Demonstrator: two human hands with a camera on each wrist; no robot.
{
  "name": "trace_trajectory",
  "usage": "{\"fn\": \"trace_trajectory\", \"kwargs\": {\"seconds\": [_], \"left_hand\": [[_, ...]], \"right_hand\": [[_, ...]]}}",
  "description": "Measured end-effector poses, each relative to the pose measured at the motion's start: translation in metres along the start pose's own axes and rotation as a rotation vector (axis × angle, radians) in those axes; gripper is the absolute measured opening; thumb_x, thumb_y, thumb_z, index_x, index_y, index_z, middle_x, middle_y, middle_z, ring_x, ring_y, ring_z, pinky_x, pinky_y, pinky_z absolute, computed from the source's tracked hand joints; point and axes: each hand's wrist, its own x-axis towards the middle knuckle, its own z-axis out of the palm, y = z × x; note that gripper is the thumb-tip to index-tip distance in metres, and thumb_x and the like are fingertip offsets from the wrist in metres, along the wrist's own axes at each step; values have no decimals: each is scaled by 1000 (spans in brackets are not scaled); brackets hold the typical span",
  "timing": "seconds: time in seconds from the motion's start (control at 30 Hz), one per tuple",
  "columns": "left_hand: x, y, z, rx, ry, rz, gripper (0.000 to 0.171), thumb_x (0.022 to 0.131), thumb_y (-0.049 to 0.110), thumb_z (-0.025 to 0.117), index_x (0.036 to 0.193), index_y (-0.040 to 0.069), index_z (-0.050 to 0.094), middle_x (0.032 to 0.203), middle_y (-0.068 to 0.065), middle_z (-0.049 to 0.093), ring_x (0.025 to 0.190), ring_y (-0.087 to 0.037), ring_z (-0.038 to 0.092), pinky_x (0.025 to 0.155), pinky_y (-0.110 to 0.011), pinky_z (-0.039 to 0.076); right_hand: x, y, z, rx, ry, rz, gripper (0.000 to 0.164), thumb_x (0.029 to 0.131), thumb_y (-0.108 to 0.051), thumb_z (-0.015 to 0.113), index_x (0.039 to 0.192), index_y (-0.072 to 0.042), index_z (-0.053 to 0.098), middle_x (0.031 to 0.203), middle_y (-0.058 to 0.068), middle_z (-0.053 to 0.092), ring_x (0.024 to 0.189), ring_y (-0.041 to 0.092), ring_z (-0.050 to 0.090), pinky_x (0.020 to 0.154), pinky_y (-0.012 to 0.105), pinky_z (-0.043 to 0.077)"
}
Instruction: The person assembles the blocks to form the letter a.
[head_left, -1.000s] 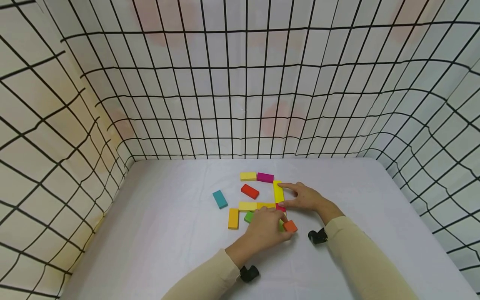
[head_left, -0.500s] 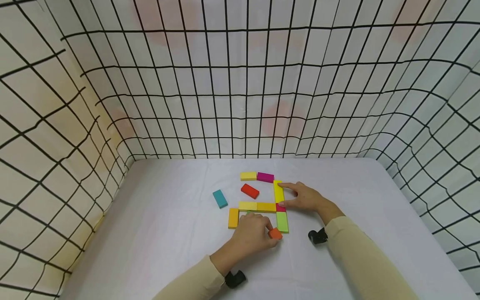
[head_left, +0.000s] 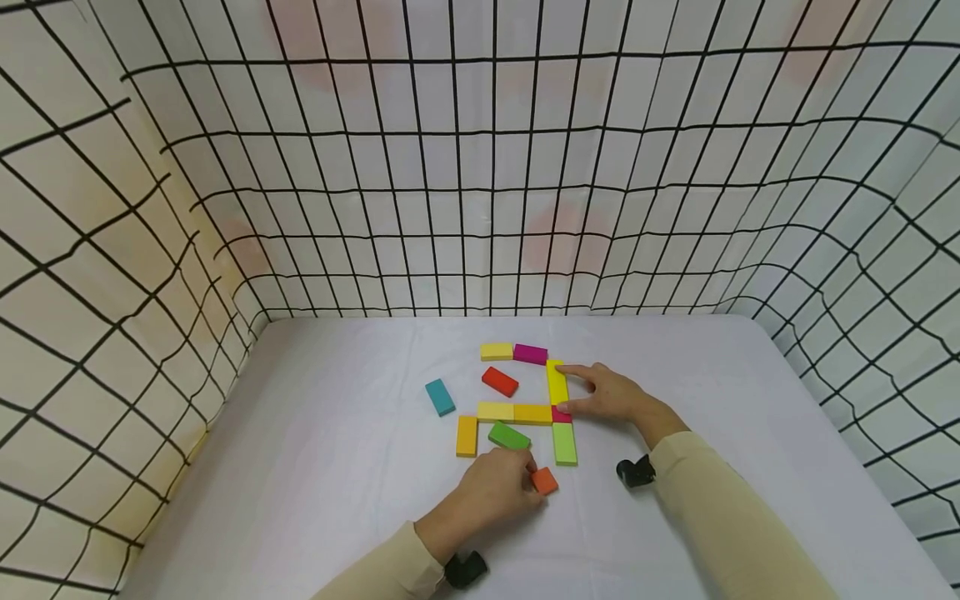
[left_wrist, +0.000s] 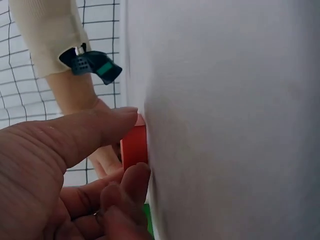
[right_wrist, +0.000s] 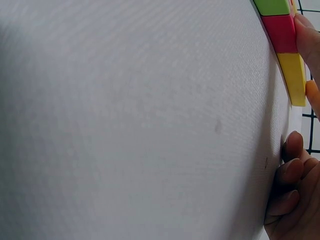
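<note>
My left hand pinches a small orange block between thumb and fingers, low at the cloth. In the left wrist view the orange block stands against the white surface. A green block lies tilted just beyond this hand. My right hand touches a line of blocks with thumb and index finger spread. Its index finger rests on the yellow block; its thumb is at the crimson block. A lime block continues that line toward me. In the right wrist view, the other fingers curl loosely.
A pale yellow block and an amber block form a row left of the crimson one. Around them lie an orange-yellow block, a teal block, a red block and a magenta block. Black netting surrounds the table.
My left hand has moved left and toward me with the orange block, uncovering the lime, amber and green blocks. My right hand has stayed in place.
</note>
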Motion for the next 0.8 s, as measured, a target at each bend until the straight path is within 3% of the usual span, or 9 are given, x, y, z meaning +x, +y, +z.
{"fn": "trace_trajectory", "kwargs": {"seconds": [0.2,0.8], "left_hand": [[2,-2,3,-35,14,29,24,84,27,84,96,12,70,69,8,58,61,-8,51,58,-21,43],[8,2,6,-70,6,14,24,84,28,84,98,13,70,70,8,57,63,-9,52,58,-22,43]], "right_hand": [[-1,0,-1,-4,4,-6,89,76,-72,75,153,-38,45,116,10,57,102,27,54,86,47,52],[0,-3,1,-14,6,12,91,75,-72,75,153,-38,45,111,10,55,98,27,53,80,41,49]]}}
